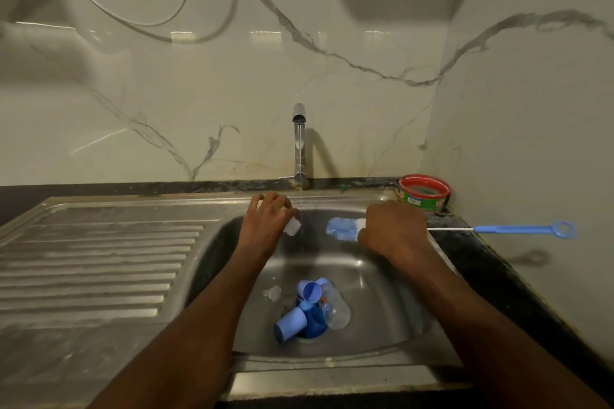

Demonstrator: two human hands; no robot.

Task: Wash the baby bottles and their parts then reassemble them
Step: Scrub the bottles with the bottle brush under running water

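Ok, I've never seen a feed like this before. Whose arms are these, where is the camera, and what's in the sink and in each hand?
There is one picture, from a wide-angle camera worn on a person's head, looking forward and down. No machine: those are the person's own bare arms.

The left hand pinches a small clear part, probably a teat, beside the water running from the tap. The right hand grips a blue bottle brush; its long handle sticks out to the right over the dark counter.

In the steel sink, around the drain, lie a clear bottle, blue caps and another clear piece. A red-rimmed tub sits in the back corner.
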